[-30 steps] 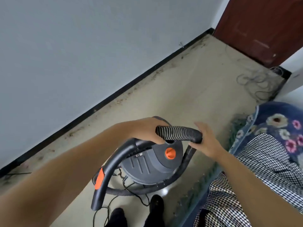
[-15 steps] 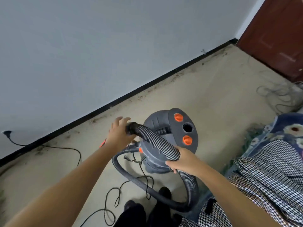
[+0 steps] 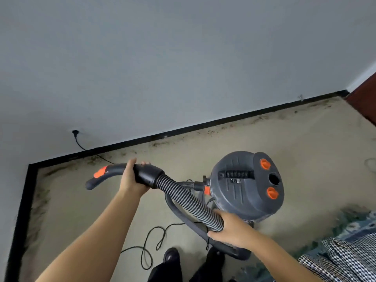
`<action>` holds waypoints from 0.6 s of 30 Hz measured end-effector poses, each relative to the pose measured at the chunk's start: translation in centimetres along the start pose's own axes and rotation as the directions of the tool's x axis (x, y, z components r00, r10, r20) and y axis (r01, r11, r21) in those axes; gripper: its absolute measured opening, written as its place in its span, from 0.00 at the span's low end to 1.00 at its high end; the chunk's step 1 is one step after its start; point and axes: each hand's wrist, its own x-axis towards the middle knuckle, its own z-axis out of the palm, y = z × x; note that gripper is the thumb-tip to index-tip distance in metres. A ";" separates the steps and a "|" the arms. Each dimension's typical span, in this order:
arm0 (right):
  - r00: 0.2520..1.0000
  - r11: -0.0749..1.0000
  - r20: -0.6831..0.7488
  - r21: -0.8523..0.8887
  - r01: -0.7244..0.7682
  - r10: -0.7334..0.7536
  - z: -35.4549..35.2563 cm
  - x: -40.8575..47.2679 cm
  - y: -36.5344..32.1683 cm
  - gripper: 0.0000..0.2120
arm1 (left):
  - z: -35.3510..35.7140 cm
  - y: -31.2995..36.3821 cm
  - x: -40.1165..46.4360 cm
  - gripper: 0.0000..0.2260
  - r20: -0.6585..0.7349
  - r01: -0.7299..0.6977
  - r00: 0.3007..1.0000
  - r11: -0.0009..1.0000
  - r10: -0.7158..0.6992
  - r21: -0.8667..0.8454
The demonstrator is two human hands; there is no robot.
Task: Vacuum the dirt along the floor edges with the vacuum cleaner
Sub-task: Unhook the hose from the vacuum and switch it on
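Beige floor (image 3: 284,143) meets a grey wall (image 3: 162,58) along a black skirting (image 3: 203,125), with dark dirt (image 3: 160,143) strewn beside it from 9 to 1 o'clock. At 3 o'clock of centre stands the grey vacuum cleaner (image 3: 244,186) (2 orange knobs on top). The left hand (image 3: 130,180) grips the black hose handle (image 3: 114,171); the right hand (image 3: 230,228) clasps the ribbed hose (image 3: 187,198) at 5 o'clock. A black power cord (image 3: 150,247) loops near the shoes.
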 end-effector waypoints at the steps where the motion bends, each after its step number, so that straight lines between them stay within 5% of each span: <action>1: 0.999 1.000 0.021 -0.003 -0.026 0.026 0.7 0.2 0.4 0.18 | -0.3 0.4 -0.5 0.09 0.041 0.038 0.998 0.996 -0.041 0.084; 4: 0.996 0.997 0.055 -0.035 -0.066 0.068 2.3 0.8 1.3 0.22 | -0.7 -0.3 -0.4 0.09 -0.011 -0.113 0.992 0.927 0.125 0.358; 11: 0.978 0.983 0.098 -0.005 -0.185 0.185 -1.6 0.1 5.7 0.27 | -0.1 -6.4 -1.3 0.06 -0.010 -0.206 0.971 0.864 0.237 0.460; 14: 0.953 0.964 0.160 -0.119 -0.239 0.256 -5.9 -0.5 9.8 0.29 | 0.4 -10.6 -0.6 0.06 0.005 -0.260 0.951 0.793 0.309 0.551; 18: 0.935 0.895 -0.100 -0.271 -0.355 0.341 -12.6 -0.6 16.8 0.16 | 0.9 -14.3 0.7 0.06 0.031 -0.307 0.927 0.709 0.374 0.635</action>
